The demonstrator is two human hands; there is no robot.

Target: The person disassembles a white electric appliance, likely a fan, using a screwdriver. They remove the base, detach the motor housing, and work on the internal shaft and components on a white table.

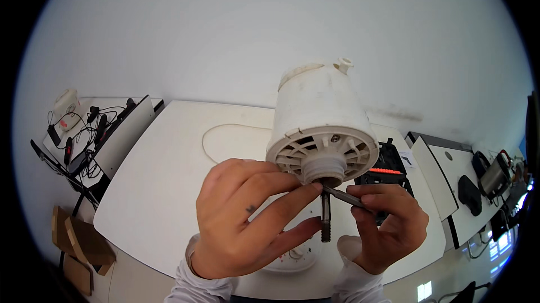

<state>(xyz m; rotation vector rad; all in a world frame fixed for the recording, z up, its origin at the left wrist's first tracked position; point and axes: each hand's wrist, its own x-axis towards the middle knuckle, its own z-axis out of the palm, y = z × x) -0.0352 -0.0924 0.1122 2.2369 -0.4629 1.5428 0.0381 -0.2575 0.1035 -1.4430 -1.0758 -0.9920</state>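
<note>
A white fan motor housing (318, 98) stands tilted in front of me, its vented end toward me. From the round collar (324, 166) in that end, a metal shaft (325, 218) with a threaded tip points down. My right hand (391, 224) pinches a slim grey metal rod (346, 197), whose far end meets the shaft just below the collar. My left hand (253, 216) is beside the collar with its fingers apart. One of its fingertips touches the rod's end, and its thumb reaches toward the shaft. Fingers partly hide the contact point.
Below my hands, a white round base (292, 261) sits on the white table (163, 190). A pale cord (205, 140) curves behind. To the right is a black tool case (394, 162). Side tables hold tangled black cables (84, 134) at left and a metal kettle (495, 173) at right.
</note>
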